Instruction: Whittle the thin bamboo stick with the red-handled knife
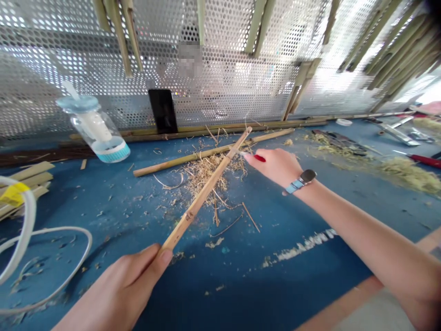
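My left hand (pixel 138 276) is closed round the near end of a bamboo stick (pixel 203 195), which slants up and away over the blue table. My right hand (pixel 277 166), below a watch with a light-blue strap (pixel 300 182), is closed on a red-handled knife (pixel 260 158). Most of the handle is hidden in the fist, and a short pale blade lies against the stick near its far end. Beneath the stick is a heap of curly shavings (pixel 210 177). A second bamboo stick (pixel 172 163) lies crosswise behind, partly covered by the held one.
A clear bottle with a blue lid (pixel 99 128) stands at the left back. A black phone (pixel 163 111) leans on the perforated metal wall (pixel 220 82). At left are bamboo strips (pixel 29 177) and a white hoop (pixel 87 239); at right, metal tools (pixel 401 131) and a red-handled tool (pixel 423 160).
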Tool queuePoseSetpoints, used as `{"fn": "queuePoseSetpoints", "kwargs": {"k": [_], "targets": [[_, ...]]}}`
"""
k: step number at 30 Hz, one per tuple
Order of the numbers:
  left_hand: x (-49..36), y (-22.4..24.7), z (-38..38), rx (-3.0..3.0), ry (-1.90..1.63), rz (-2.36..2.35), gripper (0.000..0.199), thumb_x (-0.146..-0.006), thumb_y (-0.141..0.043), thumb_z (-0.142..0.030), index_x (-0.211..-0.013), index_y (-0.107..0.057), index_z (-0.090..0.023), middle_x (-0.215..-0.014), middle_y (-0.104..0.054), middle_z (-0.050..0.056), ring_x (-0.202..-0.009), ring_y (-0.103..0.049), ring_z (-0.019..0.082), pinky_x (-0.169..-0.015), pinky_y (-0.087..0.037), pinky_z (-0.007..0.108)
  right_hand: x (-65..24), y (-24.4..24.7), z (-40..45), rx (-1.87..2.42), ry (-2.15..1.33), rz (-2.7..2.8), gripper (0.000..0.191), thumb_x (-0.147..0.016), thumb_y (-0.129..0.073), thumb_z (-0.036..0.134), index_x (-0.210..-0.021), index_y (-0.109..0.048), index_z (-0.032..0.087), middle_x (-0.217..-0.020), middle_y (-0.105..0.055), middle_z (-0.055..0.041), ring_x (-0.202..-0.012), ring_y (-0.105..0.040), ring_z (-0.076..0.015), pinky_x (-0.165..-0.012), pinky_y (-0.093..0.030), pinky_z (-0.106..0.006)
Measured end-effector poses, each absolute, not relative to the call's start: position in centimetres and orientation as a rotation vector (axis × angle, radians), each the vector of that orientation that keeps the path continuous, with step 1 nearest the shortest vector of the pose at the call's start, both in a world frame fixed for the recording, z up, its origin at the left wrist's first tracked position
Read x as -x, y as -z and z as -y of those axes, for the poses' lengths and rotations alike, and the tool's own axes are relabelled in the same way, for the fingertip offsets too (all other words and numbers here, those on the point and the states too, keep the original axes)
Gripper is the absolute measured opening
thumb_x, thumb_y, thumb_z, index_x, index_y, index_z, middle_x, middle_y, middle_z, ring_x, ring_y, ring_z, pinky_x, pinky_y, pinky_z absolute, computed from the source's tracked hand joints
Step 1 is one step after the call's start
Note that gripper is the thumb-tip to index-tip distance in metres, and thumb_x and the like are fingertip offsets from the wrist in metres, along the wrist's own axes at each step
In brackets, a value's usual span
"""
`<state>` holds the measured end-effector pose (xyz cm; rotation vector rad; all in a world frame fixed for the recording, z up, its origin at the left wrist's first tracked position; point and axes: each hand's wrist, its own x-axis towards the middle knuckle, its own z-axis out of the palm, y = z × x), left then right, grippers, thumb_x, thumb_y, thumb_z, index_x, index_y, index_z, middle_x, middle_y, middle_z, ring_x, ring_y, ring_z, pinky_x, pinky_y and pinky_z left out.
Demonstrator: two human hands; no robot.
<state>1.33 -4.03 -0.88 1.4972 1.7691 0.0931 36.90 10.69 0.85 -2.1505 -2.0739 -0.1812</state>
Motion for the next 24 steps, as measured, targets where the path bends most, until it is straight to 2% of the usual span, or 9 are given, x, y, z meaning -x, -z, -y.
{"fn": "queuePoseSetpoints", "kwargs": {"k": [2,5,8,11,14,17,20,24], "targets": [[-1.7,0.5,3.9,-1.531,-0.072,-1.762,0.061,-0.090,-0.030,-0.078,-0.081,-0.063,-0.028,-0.051,-0.051,-0.002,-0.044,-0.056,0.021,-0.036,-0.036,0.027,-35.2,-0.8,-9.5,2.025,0.099,2.158,0.063,-0.096,-0.029,0.076,-0.072,-0.055,0.024,-0.058,-0.053,-0.0015,-0.051,-0.037,-0.0137,-0.054,-0.023,-0.031],[-1.6,0.3,3.7,-1.668,-0.035,-1.729,0.056,-0.091,-0.032,-0.073,-0.078,-0.062,-0.027,-0.062,-0.062,0.002,-0.062,-0.066,0.025,-0.054,-0.045,0.032,-34.1,-1.3,-8.6,1.996,-0.008,2.261,0.064,-0.095,-0.031,0.077,-0.070,-0.055,0.024,-0.058,-0.054,-0.0014,-0.050,-0.039,-0.0138,-0.054,-0.024,-0.031],[-1.6,0.4,3.8,-1.889,0.170,-1.731,0.057,-0.095,-0.018,-0.062,-0.095,-0.063,-0.027,-0.080,-0.073,0.008,-0.086,-0.073,0.035,-0.073,-0.047,0.042,-34.7,-1.8,-9.1,2.109,-0.041,2.232,0.067,-0.095,-0.029,0.078,-0.068,-0.057,0.023,-0.061,-0.057,-0.0034,-0.051,-0.042,-0.0144,-0.054,-0.026,-0.031],[-1.7,0.6,4.0,-1.989,0.348,-1.785,0.064,-0.096,-0.009,-0.056,-0.115,-0.060,-0.025,-0.098,-0.078,0.013,-0.098,-0.074,0.040,-0.080,-0.046,0.048,-35.3,-1.8,-9.5,2.148,0.053,2.235,0.068,-0.095,-0.029,0.076,-0.072,-0.063,0.022,-0.065,-0.060,-0.0058,-0.054,-0.044,-0.0155,-0.055,-0.027,-0.031],[-2.1,0.5,4.0,-2.018,0.387,-1.790,0.064,-0.096,-0.007,-0.052,-0.122,-0.058,-0.023,-0.107,-0.078,0.015,-0.104,-0.073,0.041,-0.084,-0.046,0.050,-35.3,-1.4,-9.8,2.128,0.230,2.219,0.069,-0.094,-0.031,0.078,-0.080,-0.069,0.022,-0.069,-0.063,-0.0077,-0.057,-0.050,-0.0177,-0.057,-0.029,-0.032],[-2.3,0.3,4.0,-2.045,0.394,-1.783,0.061,-0.096,-0.007,-0.051,-0.115,-0.058,-0.024,-0.100,-0.078,0.013,-0.100,-0.074,0.041,-0.081,-0.047,0.049,-36.5,-1.3,-10.6,2.149,0.421,2.111,0.071,-0.095,-0.031,0.077,-0.093,-0.074,0.020,-0.076,-0.068,-0.0114,-0.065,-0.059,-0.0227,-0.061,-0.032,-0.034],[-2.5,-0.1,4.2,-2.078,0.321,-1.784,0.055,-0.095,-0.013,-0.052,-0.104,-0.060,-0.026,-0.086,-0.077,0.010,-0.087,-0.075,0.039,-0.074,-0.047,0.045,-39.4,-1.7,-11.8,2.287,0.518,1.887,0.070,-0.097,-0.032,0.071,-0.100,-0.075,0.016,-0.085,-0.072,-0.0167,-0.072,-0.063,-0.0266,-0.063,-0.033,-0.035],[-2.5,-0.6,3.9,-1.934,0.021,-1.713,0.047,-0.094,-0.027,-0.058,-0.084,-0.059,-0.026,-0.065,-0.067,0.005,-0.064,-0.071,0.025,-0.058,-0.048,0.032,-41.9,-2.0,-12.5,2.322,0.362,1.837,0.069,-0.097,-0.029,0.073,-0.088,-0.072,0.020,-0.081,-0.071,-0.0129,-0.068,-0.059,-0.0227,-0.058,-0.030,-0.032]]}}
